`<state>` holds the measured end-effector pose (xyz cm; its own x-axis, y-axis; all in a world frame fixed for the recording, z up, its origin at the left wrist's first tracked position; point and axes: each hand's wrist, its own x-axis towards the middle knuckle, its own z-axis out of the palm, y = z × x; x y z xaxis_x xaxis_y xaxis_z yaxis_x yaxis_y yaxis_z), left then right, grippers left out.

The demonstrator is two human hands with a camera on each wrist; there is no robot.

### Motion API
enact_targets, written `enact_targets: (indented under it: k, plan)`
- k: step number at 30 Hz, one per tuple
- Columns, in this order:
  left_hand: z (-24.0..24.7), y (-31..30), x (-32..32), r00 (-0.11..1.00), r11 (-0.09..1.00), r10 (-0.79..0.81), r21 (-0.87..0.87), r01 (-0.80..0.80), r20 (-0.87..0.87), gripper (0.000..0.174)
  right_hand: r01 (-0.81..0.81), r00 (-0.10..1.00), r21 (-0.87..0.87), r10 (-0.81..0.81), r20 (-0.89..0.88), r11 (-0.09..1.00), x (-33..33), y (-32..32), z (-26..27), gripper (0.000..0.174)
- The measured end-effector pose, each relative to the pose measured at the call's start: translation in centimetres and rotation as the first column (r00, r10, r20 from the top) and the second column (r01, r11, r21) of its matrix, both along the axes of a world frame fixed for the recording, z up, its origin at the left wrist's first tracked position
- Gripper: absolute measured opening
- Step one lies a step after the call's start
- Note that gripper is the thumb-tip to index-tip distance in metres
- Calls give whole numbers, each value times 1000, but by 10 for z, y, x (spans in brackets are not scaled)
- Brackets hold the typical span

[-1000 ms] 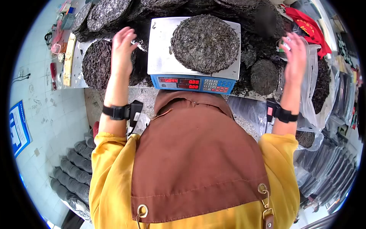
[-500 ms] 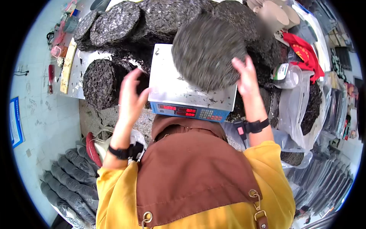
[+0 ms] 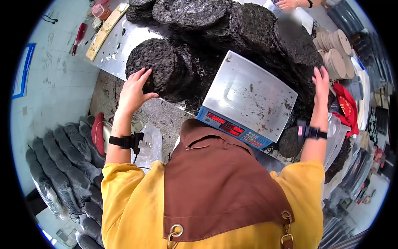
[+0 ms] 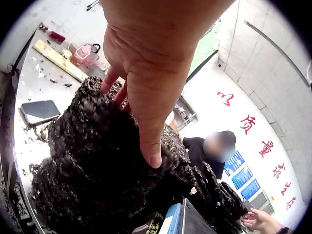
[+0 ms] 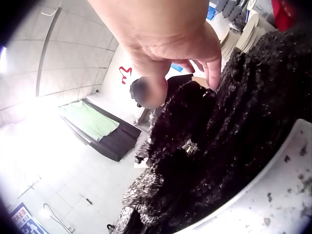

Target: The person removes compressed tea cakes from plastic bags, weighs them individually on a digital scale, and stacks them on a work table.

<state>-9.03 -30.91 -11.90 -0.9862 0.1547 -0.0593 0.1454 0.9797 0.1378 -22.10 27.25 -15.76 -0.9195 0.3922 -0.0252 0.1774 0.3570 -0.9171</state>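
My left hand (image 3: 133,92) has its fingers spread at the near edge of a stack of dark, round dried seaweed cakes (image 3: 155,62). In the left wrist view its thumb and fingertips lie over the upper rim of that stack (image 4: 97,141). My right hand (image 3: 321,85) is raised beside the seaweed stacks on the right, fingers extended. Seen from the right wrist, its fingertips are right at the top edge of a dark seaweed stack (image 5: 195,117). Between the hands stands a blue digital scale (image 3: 236,132) with a metal pan (image 3: 248,93) carrying only loose seaweed crumbs.
More seaweed stacks (image 3: 188,12) line the back of the table. Pale round discs (image 3: 338,43) and a red cloth (image 3: 346,108) are at the right. A wooden strip (image 3: 107,31) and a phone (image 4: 40,112) lie leftward. Another person's hand (image 3: 287,4) shows at the far side.
My right hand has taken the seaweed cake off the scale to the right and no longer holds it. My left hand has reached the left stack. The head view has turned.
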Motion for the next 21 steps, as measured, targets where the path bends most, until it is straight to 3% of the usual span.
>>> enact_targets:
  k: [4, 7, 9, 10, 11, 12, 13, 15, 17, 19, 20, 21]
  plan:
    - [-10, -8, 0, 996, 998, -68, -10, 68, -56, 71, 37, 999, 2, -38, 6, 999, 79, -11, 12, 54]
    - [-11, -4, 2, 996, 995, -80, -63, 78, -40, 69, 67, 998, 43, -66, -22, 997, 146, 21, -16, 52]
    - [-9, 8, 6, 1000, 996, -19, -92, 18, -9, 70, 158, 986, -37, -156, 60, 987, 195, 46, -39, 51]
    - [-18, 10, 6, 998, 993, 6, -114, -13, -62, 66, 214, 970, 31, -216, 112, 976, 221, 67, -58, 50]
    - [-31, 8, 4, 994, 992, 14, -121, -27, -108, 63, 201, 959, 246, -242, 149, 948, 241, 65, -61, 50]
    - [-30, 11, 0, 990, 991, 34, -123, -52, -139, 58, 272, 945, 225, -304, 123, 936, 263, 62, -65, 49]
    - [-31, 8, -5, 984, 990, 53, -123, -74, -167, 54, 263, 933, 344, -328, 146, 901, 286, 73, -83, 50]
    - [-40, -21, -18, 954, 986, 81, -114, -118, -287, 46, 165, 870, 498, -363, 333, 851, 310, 61, -91, 68]
    - [-16, -24, -20, 874, 988, 139, 131, -87, -466, 40, -28, 913, 695, -264, 311, 719, 330, 65, -139, 80]
    - [20, -5, -20, 787, 981, 155, 188, -50, -598, 33, -169, 848, 699, -259, 463, 695, 328, 50, -147, 89]
    - [29, 6, -21, 796, 933, 296, 337, -124, -528, 27, -157, 844, 689, -265, 466, 708, 325, 43, -154, 89]
    - [34, 43, -15, 847, 687, 423, 723, -67, -323, 25, -212, 800, 685, -279, 532, 697, 321, 37, -161, 92]
